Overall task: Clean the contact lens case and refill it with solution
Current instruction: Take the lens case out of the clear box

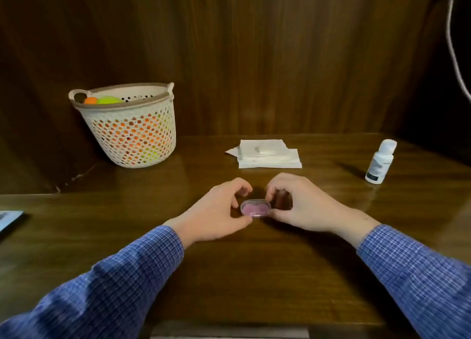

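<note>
A small pink contact lens case (255,208) with a clear rounded lid sits on the brown wooden table (229,275), in the middle of the view. My left hand (219,212) holds its left end between thumb and curled fingers. My right hand (300,206) pinches its right end, thumb at the near edge. A white solution bottle (379,161) with a white cap stands upright at the right, well apart from both hands. A stack of white tissues (267,154) lies behind the case.
A cream perforated basket (130,127) with orange and green balls inside stands at the back left against the dark wood wall. A white cable (452,45) hangs at the top right. A flat grey object (9,220) pokes in at the left edge.
</note>
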### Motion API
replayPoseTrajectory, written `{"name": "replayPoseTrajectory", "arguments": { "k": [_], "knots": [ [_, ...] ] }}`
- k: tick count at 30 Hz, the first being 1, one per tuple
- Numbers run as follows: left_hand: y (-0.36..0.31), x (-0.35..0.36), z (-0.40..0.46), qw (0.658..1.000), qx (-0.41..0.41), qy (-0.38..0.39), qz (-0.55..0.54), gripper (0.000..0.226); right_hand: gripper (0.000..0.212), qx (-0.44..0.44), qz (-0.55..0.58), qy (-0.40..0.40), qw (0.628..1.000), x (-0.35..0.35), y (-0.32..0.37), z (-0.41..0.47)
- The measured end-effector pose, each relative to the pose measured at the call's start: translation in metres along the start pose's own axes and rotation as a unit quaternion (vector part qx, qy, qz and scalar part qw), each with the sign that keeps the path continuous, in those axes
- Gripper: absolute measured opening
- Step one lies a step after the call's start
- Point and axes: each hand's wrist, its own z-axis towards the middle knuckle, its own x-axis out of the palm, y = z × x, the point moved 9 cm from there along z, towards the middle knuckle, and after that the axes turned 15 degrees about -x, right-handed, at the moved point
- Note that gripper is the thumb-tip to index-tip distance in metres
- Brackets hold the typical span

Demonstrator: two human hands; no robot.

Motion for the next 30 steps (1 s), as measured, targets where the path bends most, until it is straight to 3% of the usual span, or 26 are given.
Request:
{"name": "replayPoseTrajectory", "arguments": {
  "k": [5, 14, 20, 30],
  "knots": [
    [0.002, 0.005, 0.011, 0.999, 0.001, 0.019, -0.044, 0.06, 0.014, -0.026, -0.012, 0.044, 0.999, 0.013, -0.011, 0.014],
    [0.002, 0.0, 0.011, 0.995, 0.017, -0.044, -0.085, 0.05, 0.02, -0.068, -0.086, 0.025, 0.994, 0.018, -0.002, 0.018],
    [0.002, -0.003, 0.012, 0.992, 0.019, -0.033, -0.124, 0.05, 0.029, -0.089, -0.133, 0.028, 0.987, 0.022, 0.014, 0.021],
    [0.006, -0.004, 0.015, 0.989, -0.014, -0.008, -0.145, 0.048, 0.016, -0.14, -0.177, -0.008, 0.974, 0.024, 0.035, 0.02]
  ]
}}
